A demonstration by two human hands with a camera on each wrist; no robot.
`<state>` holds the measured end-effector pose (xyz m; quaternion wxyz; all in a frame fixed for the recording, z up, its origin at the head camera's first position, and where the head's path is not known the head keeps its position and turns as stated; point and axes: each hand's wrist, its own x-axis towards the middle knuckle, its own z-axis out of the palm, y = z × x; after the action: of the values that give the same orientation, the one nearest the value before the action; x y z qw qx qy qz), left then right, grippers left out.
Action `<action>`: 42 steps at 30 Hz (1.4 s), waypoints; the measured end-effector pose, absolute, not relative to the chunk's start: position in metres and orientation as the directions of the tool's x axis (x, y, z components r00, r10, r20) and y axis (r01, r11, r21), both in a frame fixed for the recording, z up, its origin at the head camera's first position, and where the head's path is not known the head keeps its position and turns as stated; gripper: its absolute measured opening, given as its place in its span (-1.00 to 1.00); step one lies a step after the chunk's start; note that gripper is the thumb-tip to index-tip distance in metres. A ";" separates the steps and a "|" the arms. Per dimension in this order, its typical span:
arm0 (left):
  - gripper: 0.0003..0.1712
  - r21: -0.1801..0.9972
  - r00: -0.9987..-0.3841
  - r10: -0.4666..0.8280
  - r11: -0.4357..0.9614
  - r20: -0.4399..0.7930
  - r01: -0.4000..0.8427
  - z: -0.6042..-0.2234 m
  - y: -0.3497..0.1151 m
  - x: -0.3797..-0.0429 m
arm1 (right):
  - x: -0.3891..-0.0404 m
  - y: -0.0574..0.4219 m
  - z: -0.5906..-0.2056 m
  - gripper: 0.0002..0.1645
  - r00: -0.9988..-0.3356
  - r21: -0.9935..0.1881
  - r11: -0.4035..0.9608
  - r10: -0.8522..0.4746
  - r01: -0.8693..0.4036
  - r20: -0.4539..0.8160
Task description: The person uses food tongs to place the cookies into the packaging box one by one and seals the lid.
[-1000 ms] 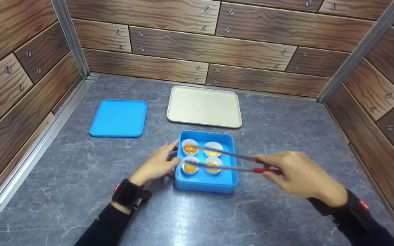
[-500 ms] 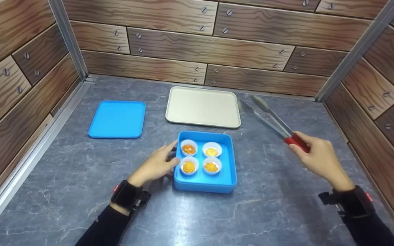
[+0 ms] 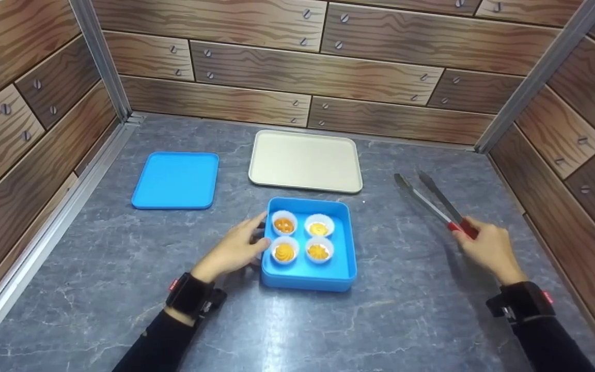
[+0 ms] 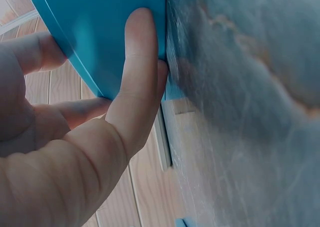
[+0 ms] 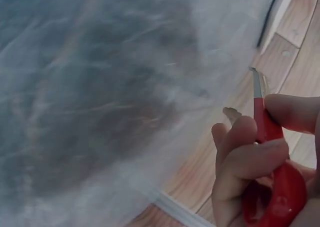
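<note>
Fingers (image 5: 250, 162) of the right hand (image 3: 488, 250) are pinching the red handle (image 5: 270, 127) of the tongs (image 3: 433, 209) in a curled grip; the two metal arms are standing apart at their tips. The long axis of the tongs is running from the hand away from the person and leftward, so the tips are pointing past the box (image 3: 308, 284) rather than at it. Whether they are touching the table (image 3: 380, 320) cannot be told.

Box and right hand are lying at nearly the same depth, the box to the left and well apart. Nearer to it is the left hand (image 3: 233, 251), whose fingers are spreading along the left wall and touching it, holding nothing in a closed grip; this hand appears to be steadying the box.

Inside, four white cups (image 3: 319, 250) with orange and yellow fillings are sitting upright in two rows of two, crowding the left side and leaving a bare strip along the right.

Farther out, a beige tray (image 3: 305, 161) is lying flat behind the box, and a blue tray (image 3: 176, 181), possibly the box's lid, is lying to its left. Wood-patterned walls (image 3: 256, 64) are enclosing the table.
</note>
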<state>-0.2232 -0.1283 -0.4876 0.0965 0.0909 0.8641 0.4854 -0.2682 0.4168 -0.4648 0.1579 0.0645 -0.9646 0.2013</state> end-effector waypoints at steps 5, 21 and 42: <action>-0.14 0.861 -0.966 0.247 0.505 -0.078 0.059 -0.487 -0.128 -0.223 | -0.272 0.427 -0.474 -0.36 -0.956 -0.375 0.912 -0.056 -0.166 0.287; -0.14 0.849 -0.963 0.264 0.520 -0.059 0.091 -0.485 -0.125 -0.225 | -0.272 0.436 -0.479 -0.31 -0.982 -0.313 0.942 -0.066 -0.120 0.178; -0.18 0.855 -0.959 0.281 0.508 -0.045 0.108 -0.485 -0.138 -0.231 | -0.259 0.398 -0.468 -0.22 -0.925 -0.384 0.892 -0.085 -0.237 0.371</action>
<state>-0.2309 -0.1385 -0.4849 0.0891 0.1126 0.8637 0.4832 -0.2591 0.3977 -0.4685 0.1750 0.0841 -0.9569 0.2162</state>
